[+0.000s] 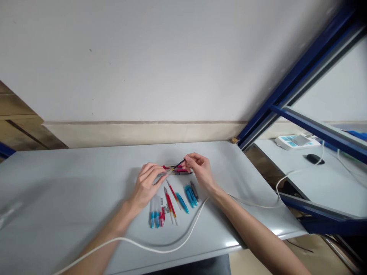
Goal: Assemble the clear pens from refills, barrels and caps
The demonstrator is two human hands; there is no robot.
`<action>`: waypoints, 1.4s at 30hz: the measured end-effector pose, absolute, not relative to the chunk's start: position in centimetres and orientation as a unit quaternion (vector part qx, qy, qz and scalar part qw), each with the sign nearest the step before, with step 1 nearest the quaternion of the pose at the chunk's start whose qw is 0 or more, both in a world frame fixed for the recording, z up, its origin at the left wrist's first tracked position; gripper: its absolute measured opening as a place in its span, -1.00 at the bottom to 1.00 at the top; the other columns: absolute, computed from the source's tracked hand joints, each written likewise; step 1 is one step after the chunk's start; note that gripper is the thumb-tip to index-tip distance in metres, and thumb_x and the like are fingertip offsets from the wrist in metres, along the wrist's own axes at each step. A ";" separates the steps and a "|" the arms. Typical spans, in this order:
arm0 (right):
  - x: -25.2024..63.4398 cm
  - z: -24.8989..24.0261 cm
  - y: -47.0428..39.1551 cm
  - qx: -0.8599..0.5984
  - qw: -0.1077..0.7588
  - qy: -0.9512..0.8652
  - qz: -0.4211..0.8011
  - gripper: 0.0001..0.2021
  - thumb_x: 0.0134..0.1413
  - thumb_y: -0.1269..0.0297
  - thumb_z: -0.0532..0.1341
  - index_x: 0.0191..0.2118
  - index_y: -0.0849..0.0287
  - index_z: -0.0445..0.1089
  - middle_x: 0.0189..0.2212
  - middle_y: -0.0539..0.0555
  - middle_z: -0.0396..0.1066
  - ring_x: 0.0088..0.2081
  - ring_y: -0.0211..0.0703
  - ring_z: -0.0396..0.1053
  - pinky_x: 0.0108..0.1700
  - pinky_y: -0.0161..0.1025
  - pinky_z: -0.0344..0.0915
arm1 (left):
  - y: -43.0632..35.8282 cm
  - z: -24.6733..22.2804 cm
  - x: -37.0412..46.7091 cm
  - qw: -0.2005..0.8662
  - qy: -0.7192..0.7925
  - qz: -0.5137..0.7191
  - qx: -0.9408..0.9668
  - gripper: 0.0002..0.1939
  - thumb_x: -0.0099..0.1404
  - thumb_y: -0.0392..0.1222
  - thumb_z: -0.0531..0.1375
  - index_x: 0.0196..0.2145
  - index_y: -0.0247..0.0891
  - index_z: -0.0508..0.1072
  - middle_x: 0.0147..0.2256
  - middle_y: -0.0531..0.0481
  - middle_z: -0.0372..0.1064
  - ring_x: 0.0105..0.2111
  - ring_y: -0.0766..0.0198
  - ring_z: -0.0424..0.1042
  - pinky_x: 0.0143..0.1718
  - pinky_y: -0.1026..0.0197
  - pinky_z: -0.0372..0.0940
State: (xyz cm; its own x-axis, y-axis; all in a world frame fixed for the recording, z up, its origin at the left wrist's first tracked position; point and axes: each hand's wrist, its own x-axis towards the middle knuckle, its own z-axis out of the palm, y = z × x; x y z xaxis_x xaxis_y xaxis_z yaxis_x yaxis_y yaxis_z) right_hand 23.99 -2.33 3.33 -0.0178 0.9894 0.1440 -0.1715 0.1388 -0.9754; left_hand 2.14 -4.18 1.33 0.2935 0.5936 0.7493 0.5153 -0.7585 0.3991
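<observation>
1. From my remote view, the left hand (146,183) has its grip closed, fingertips pinched on a thin clear piece (169,172).
2. My right hand (200,170) is pinched too, thumb and fingers clamped on a slim dark piece (179,164). The two held ends come close together over the counter (71,183); I can't tell whether they touch, so I can't call them joined.
3. Just behind and beneath the hands, pink and dark pens (180,171) lie roughly side by side, partly covered by my fingers. Some look whole to me, but I can't confirm that or count them.
4. Nearer me, much lies separate: slim red refills (169,202) in the middle, clear barrels with blue ends (155,204) to their left, and a pink part (162,217) beside those barrels, with small grey bits (166,209) close by.
5. Right of the refills rest a lone blue barrel (182,203), a cluster of blue barrels (190,194), and a dark grey barrel (194,191) just beside the cluster.
6. I judge this as partway: one pair of pieces is in hand, while several groups lie unjoined. The white cable (160,251) curves past in front of them.
</observation>
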 end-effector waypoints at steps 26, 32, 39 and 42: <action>22.3 3.3 -6.3 -0.413 0.466 -0.713 0.323 -0.85 0.29 0.25 0.23 -0.26 0.16 0.52 -0.38 0.05 0.56 -0.38 -0.18 0.46 -0.26 -0.28 0.36 | -5.0 3.3 1.5 -0.202 0.255 0.403 0.855 -0.63 0.35 -0.50 0.12 0.09 -0.40 0.39 -0.17 -0.21 0.55 -0.15 0.03 0.50 -0.15 -0.02 0.36; 22.3 3.1 -6.0 -0.426 0.452 -0.709 0.334 -0.80 0.31 0.22 0.20 -0.29 0.17 0.51 -0.44 0.05 0.52 -0.43 -0.19 0.40 -0.30 -0.27 0.31 | -4.9 3.2 1.8 -0.181 0.273 0.365 0.871 -0.71 0.38 -0.49 0.08 0.01 -0.39 0.43 -0.19 -0.21 0.52 -0.21 0.09 0.49 -0.23 0.06 0.34; 21.8 3.5 -6.0 -0.434 0.441 -0.686 0.384 -0.74 0.33 0.15 0.19 -0.32 0.20 0.50 -0.52 0.01 0.45 -0.47 -0.21 0.35 -0.35 -0.29 0.25 | -5.4 2.6 2.7 -0.156 0.354 0.312 0.868 -0.74 0.46 -0.38 0.00 -0.11 -0.32 0.48 -0.36 -0.07 0.48 -0.34 0.20 0.49 -0.37 0.18 0.27; 22.1 4.0 -5.9 -0.483 0.442 -0.669 0.353 -0.77 0.29 0.12 0.24 -0.18 0.18 0.52 -0.45 0.02 0.48 -0.44 -0.20 0.34 -0.33 -0.27 0.25 | -4.9 2.0 2.1 -0.076 0.429 0.300 0.849 -0.71 0.47 -0.36 -0.02 -0.14 -0.24 0.49 -0.29 -0.04 0.53 -0.37 0.25 0.52 -0.39 0.23 0.26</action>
